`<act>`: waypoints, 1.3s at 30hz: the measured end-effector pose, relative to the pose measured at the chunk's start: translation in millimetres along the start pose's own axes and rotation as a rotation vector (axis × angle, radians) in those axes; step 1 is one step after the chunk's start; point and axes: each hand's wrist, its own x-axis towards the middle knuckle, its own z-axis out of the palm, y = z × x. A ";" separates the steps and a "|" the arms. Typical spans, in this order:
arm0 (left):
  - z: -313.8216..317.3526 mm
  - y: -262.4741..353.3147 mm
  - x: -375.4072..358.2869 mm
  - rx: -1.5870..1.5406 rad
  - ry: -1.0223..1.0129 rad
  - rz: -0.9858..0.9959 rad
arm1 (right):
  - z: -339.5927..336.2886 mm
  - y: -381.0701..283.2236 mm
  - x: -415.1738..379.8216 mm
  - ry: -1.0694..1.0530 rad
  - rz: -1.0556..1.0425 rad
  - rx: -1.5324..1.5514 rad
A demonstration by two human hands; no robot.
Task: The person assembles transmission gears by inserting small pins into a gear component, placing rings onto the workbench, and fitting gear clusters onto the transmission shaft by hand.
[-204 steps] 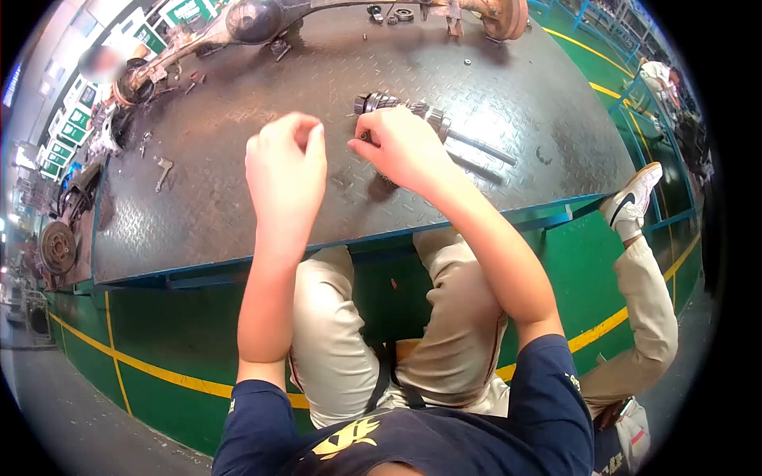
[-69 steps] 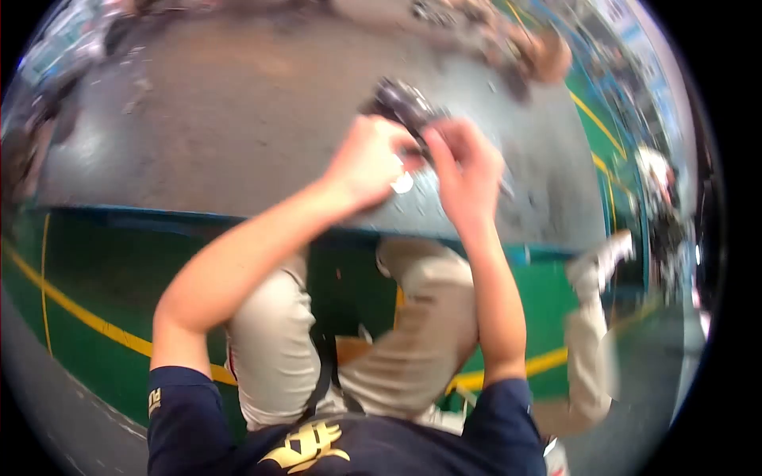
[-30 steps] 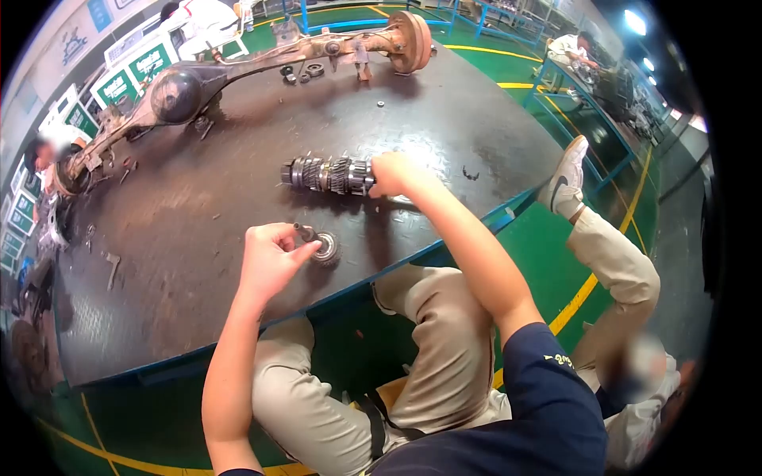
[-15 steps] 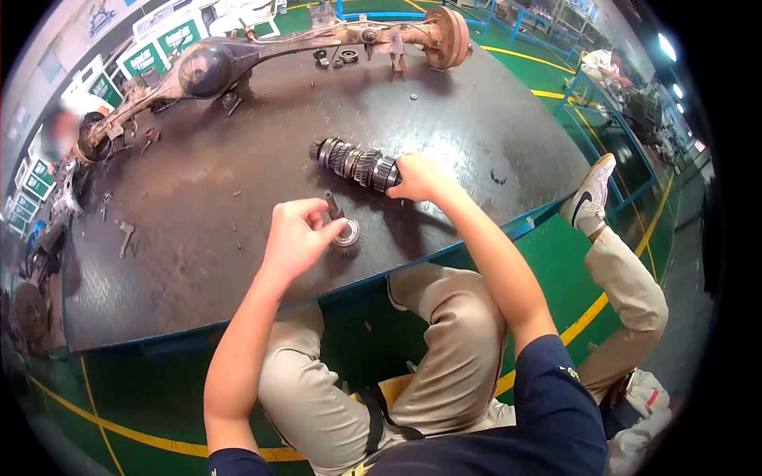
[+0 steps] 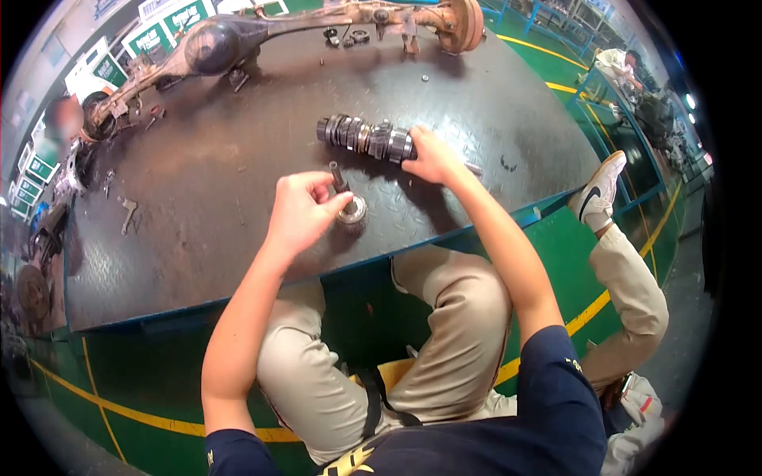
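Note:
My left hand (image 5: 305, 208) pinches a dark gear shaft (image 5: 340, 178), whose toothed gear end with a bright bearing ring (image 5: 352, 209) rests on the metal table (image 5: 190, 230). To its upper right lies a long stack of gears (image 5: 365, 138) on a shaft. My right hand (image 5: 432, 157) is wrapped round the right end of that stack. A bit of the shaft (image 5: 474, 169) sticks out to the right beyond my fingers.
A rusty axle housing (image 5: 262, 38) spans the back of the table. Small bearings (image 5: 361, 36) lie near it, a metal fork part (image 5: 128, 214) at the left. Another person's leg (image 5: 627, 274) and shoe are at the right; people sit farther off.
The gear stack appears higher and slightly right in view, lying more level, with my right hand still on it. The camera view has shifted a little. My left hand keeps its hold on the gear shaft.

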 end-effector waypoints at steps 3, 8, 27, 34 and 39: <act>0.1 -1.0 1.1 -0.003 0.020 0.037 | -2.8 4.9 0.2 -0.006 -0.050 -0.001; -1.3 -0.1 2.1 -0.012 0.011 0.031 | -3.8 9.2 -0.6 0.006 -0.160 0.016; 7.2 4.3 -7.3 0.024 0.089 0.007 | -20.7 -7.8 -2.7 -0.088 -0.169 0.006; 6.1 4.7 -7.0 0.005 0.068 0.012 | -16.8 -5.5 -3.0 -0.042 -0.173 -0.024; 4.6 3.1 -5.6 0.014 0.060 0.016 | -13.0 -0.2 -0.1 -0.030 -0.195 -0.010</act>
